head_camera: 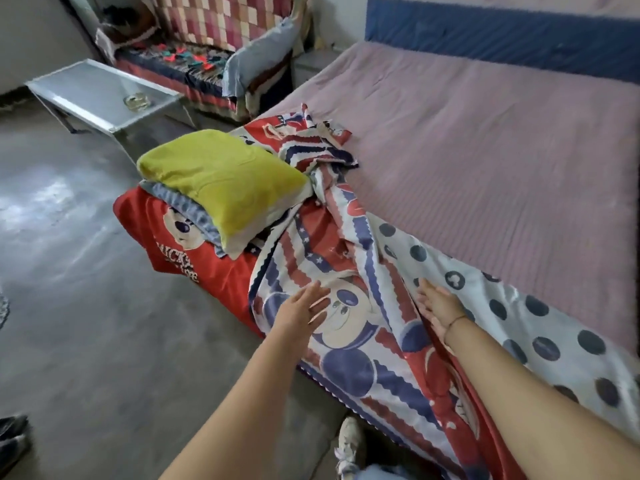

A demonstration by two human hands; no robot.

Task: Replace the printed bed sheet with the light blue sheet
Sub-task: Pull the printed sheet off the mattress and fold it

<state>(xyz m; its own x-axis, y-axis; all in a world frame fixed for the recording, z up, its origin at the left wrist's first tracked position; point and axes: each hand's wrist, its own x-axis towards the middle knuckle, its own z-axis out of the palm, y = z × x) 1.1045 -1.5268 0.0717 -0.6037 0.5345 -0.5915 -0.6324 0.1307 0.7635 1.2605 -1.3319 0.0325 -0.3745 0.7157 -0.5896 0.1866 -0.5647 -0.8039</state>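
place: home bedroom
signs: bed point(485, 140) with blue headboard point(502, 32), pillow point(221, 178), covered sofa point(214, 46), concrete floor point(69, 271)

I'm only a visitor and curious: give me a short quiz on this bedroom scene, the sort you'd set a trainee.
1. True or false: the printed sheet covers the whole mattress.
2. The top pillow is: A red, B yellow-green, C black.
3. Which hand wears the thin wristband?

Key: 1 false, it lies bunched along the near edge. 2 B. 3 the right hand.
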